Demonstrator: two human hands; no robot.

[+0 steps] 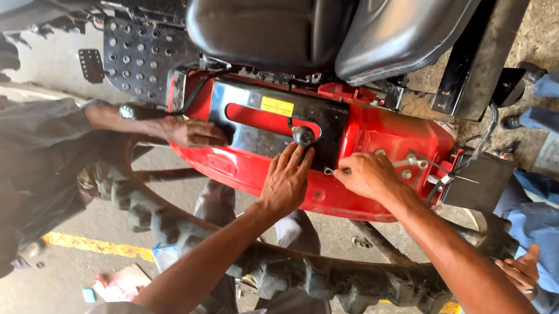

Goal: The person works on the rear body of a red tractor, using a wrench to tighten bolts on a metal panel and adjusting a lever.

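While my left hand [286,180] lies flat on the red fender [398,141], fingers [294,157] loosely together and holding nothing, the fingertips reach up to touch the black knob [303,136] of a lever on the black slotted panel [266,119].

Item: right hand [364,175], fingers pinched together on a small metal fastener [330,171]. It sits at their left tips, just right of my left hand. It looks like a bolt, long axis running left to right, though it is too small to be sure.

Item: right hand is the nearer to the fastener; the left is just beside it, not touching.

Item: bracket with bolts [410,161], on the fender just right of my right fingers.

Item: another person's hand [194,132], well left of mine, on the fender's edge.

Item: lugged tyre [293,268], below both wrists. Black seat [271,10], above the fingers.

Item: second bystander's hand [521,269], far right.
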